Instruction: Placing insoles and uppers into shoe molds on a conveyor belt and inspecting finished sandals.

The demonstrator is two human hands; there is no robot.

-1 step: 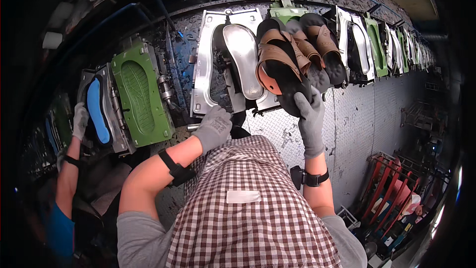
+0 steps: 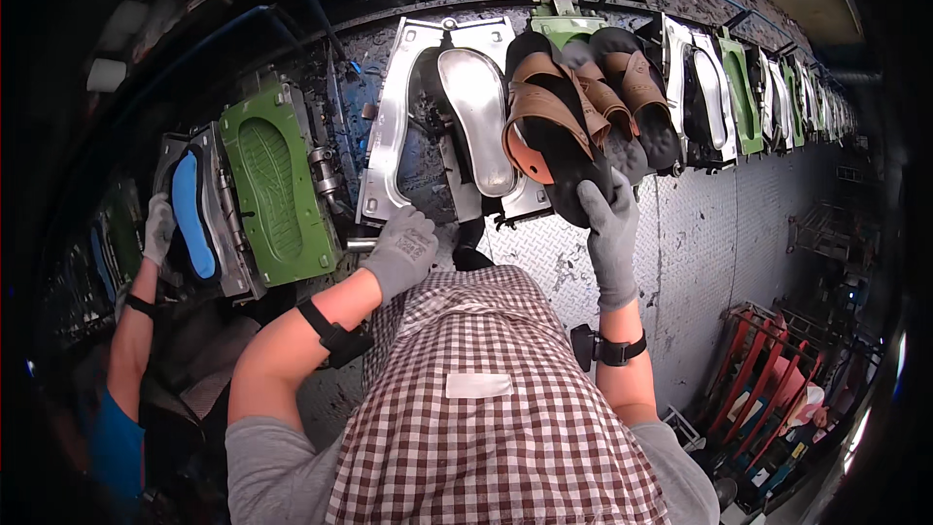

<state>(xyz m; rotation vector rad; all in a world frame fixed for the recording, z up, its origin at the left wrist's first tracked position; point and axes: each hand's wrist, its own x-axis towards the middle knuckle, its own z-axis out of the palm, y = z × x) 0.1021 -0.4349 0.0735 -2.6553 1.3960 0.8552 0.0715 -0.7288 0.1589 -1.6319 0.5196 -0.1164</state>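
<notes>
My gloved left hand point(image 2: 406, 248) is closed at the near edge of a silver mould frame point(image 2: 387, 126), beside a short metal bar point(image 2: 362, 245). Inside the opened mould lies a polished foot-shaped metal plate point(image 2: 474, 117). My gloved right hand point(image 2: 612, 224) grips the heel of a sandal point(image 2: 569, 160) with a black sole and brown straps. That sandal is tilted over the mould's right side, its toe pointing away from me. Close behind it are more brown-strapped sandals point(image 2: 637, 87), partly overlapped; whether they touch my hand cannot be seen.
To the left stands a green mould point(image 2: 272, 185) with a patterned sole cavity. Beyond it, a co-worker's gloved hand point(image 2: 158, 228) is at a mould with a blue insert point(image 2: 192, 214). More moulds point(image 2: 743, 102) line up rightward. A red rack point(image 2: 763, 369) stands lower right.
My left hand has shifted left, and the near end of the silver mould frame has swung left with it. My right hand and its sandal stay nearly still.
</notes>
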